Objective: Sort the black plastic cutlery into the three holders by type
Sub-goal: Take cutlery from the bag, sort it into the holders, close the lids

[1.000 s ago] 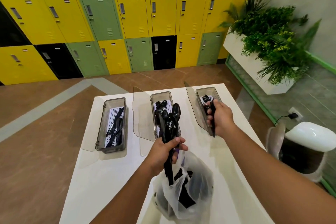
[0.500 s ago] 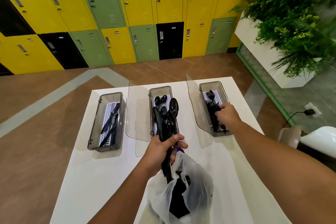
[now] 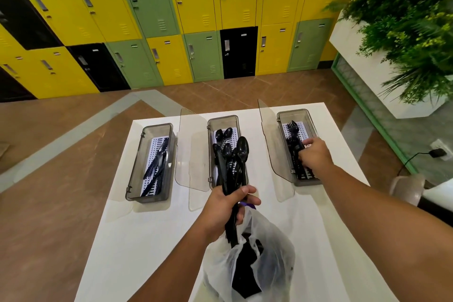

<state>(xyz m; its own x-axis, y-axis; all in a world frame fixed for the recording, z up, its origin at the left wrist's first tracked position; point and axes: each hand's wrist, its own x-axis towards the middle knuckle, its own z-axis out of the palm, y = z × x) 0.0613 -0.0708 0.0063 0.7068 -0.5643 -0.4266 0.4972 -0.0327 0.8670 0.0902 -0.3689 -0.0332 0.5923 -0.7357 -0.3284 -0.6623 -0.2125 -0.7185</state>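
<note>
Fingers (image 3: pixel 246 190) of your left hand (image 3: pixel 225 206) clench a cutlery bundle (image 3: pixel 232 167) above the plastic bag (image 3: pixel 269 265), in front of the middle holder (image 3: pixel 221 119). Your right hand (image 3: pixel 316 157) is stretched into the right holder (image 3: pixel 307 182), on the forks (image 3: pixel 293 132); can't tell if it grips. Knives (image 3: pixel 157 167) lie in the left holder (image 3: pixel 147 200). An open lid (image 3: pixel 193 154) stands between holders on the surface (image 3: pixel 147 240).

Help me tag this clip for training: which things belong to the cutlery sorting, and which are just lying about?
Job: knife holder, spoon holder, fork holder, cutlery bundle in left hand, plastic bag, right hand at the forks.
Lying about: lockers, planter, wall plug.
</note>
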